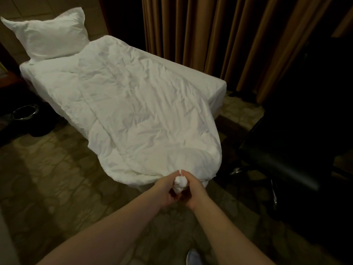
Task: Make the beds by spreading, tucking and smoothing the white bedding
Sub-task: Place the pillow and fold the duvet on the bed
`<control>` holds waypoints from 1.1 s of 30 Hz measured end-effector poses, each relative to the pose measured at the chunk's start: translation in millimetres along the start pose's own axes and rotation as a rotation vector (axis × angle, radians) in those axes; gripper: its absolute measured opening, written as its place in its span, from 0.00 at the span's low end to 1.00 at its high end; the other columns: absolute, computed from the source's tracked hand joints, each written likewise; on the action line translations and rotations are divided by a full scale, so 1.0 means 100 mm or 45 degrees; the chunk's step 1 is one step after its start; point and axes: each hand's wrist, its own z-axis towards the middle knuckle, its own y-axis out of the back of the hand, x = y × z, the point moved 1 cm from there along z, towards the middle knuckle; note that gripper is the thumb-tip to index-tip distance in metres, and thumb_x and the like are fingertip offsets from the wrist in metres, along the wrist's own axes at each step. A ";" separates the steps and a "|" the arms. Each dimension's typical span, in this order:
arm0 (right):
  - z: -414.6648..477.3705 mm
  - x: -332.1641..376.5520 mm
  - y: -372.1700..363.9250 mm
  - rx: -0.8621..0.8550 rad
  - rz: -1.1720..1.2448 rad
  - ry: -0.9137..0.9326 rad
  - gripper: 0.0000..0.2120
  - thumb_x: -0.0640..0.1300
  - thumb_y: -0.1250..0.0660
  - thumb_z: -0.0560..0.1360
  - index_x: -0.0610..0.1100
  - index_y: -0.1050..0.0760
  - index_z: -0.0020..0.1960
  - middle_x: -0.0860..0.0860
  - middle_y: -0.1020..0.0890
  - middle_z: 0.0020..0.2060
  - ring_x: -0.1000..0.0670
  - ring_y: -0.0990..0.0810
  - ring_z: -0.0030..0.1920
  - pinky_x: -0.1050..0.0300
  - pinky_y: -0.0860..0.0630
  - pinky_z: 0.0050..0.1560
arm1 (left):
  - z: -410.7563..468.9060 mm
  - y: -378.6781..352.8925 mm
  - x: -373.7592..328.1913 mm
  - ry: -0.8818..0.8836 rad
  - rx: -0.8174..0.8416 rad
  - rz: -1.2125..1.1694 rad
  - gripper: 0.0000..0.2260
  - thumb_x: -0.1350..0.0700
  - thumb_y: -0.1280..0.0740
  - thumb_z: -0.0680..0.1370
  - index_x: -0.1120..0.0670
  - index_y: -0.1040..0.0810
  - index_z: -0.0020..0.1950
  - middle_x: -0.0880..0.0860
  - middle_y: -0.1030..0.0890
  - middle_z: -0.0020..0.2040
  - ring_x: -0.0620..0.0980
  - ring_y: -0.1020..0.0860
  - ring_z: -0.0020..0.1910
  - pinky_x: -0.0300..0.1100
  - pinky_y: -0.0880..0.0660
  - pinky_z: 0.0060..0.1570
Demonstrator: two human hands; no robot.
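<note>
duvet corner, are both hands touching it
Touching. Head view: left hand and right hand both grip the bunched corner of the duvet.

Left hand [165, 190] and right hand [193, 190] grip bunched duvet [133, 104] edge at bed's foot.

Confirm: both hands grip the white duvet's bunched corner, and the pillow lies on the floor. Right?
No: the head view shows the pillow on the bed, at its head end, not the floor. The left hand and right hand do grip the duvet by its bunched corner.

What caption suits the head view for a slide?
The left hand and right hand grip a bunched corner of the white duvet.
</note>
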 end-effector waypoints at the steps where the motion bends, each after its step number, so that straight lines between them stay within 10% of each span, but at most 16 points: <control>1: 0.03 0.04 0.01 -0.048 0.001 0.048 0.17 0.45 0.29 0.73 0.44 0.34 0.57 0.42 0.24 0.47 0.40 0.25 0.49 0.45 0.27 0.61 | -0.03 -0.01 -0.03 -0.014 0.000 0.129 0.15 0.49 0.35 0.79 0.59 0.26 0.59 0.58 0.22 0.56 0.57 0.23 0.54 0.45 0.26 0.42; 6: 0.07 0.24 0.10 -0.088 -0.007 0.290 0.31 0.39 0.29 0.72 0.43 0.38 0.72 0.41 0.24 0.61 0.39 0.23 0.58 0.43 0.25 0.60 | -0.06 0.13 -0.35 -0.265 -0.048 0.732 0.19 0.42 0.42 0.80 0.57 0.27 0.45 0.56 0.23 0.43 0.53 0.24 0.41 0.43 0.28 0.40; 10: -0.08 0.39 0.10 -0.034 0.112 0.401 0.35 0.35 0.32 0.72 0.44 0.42 0.75 0.41 0.23 0.61 0.41 0.21 0.54 0.52 0.20 0.41 | 0.06 0.32 -0.61 -0.972 -0.394 1.451 0.13 0.50 0.39 0.80 0.55 0.32 0.61 0.57 0.29 0.59 0.57 0.26 0.53 0.45 0.29 0.48; 14: -0.24 0.61 0.10 0.024 0.234 0.426 0.33 0.34 0.33 0.73 0.42 0.41 0.75 0.40 0.21 0.59 0.42 0.19 0.49 0.54 0.19 0.35 | 0.18 0.20 -0.61 -1.436 -0.116 2.059 0.25 0.58 0.37 0.75 0.45 0.37 0.71 0.53 0.36 0.69 0.57 0.34 0.67 0.50 0.33 0.64; 17: -0.42 0.84 0.20 0.063 0.274 0.462 0.25 0.35 0.35 0.74 0.39 0.34 0.71 0.39 0.20 0.56 0.42 0.19 0.49 0.49 0.19 0.46 | 0.15 0.04 -0.63 -1.635 -0.101 2.005 0.22 0.59 0.35 0.73 0.50 0.32 0.67 0.52 0.31 0.66 0.56 0.31 0.64 0.48 0.31 0.61; 24: -0.98 1.13 0.46 0.180 0.361 0.539 0.07 0.37 0.39 0.77 0.37 0.23 0.51 0.43 0.17 0.37 0.46 0.17 0.33 0.60 0.23 0.24 | 0.11 -0.15 -0.80 -2.166 -0.038 2.110 0.17 0.58 0.25 0.62 0.50 0.21 0.50 0.59 0.25 0.64 0.59 0.28 0.64 0.55 0.24 0.56; 30: -1.16 1.12 0.44 0.226 0.342 0.563 0.07 0.36 0.41 0.78 0.36 0.24 0.47 0.44 0.17 0.32 0.48 0.18 0.29 0.60 0.23 0.24 | -0.09 -0.36 -0.92 -1.918 -0.290 2.331 0.19 0.47 0.35 0.77 0.54 0.25 0.65 0.51 0.32 0.69 0.53 0.37 0.72 0.50 0.42 0.69; 33: -1.17 1.09 0.43 0.188 0.363 0.552 0.07 0.38 0.41 0.79 0.37 0.24 0.47 0.44 0.19 0.37 0.49 0.19 0.29 0.63 0.23 0.25 | -0.13 -0.41 -1.06 -1.687 -0.167 2.456 0.04 0.54 0.39 0.78 0.53 0.29 0.51 0.56 0.24 0.58 0.54 0.26 0.59 0.41 0.35 0.55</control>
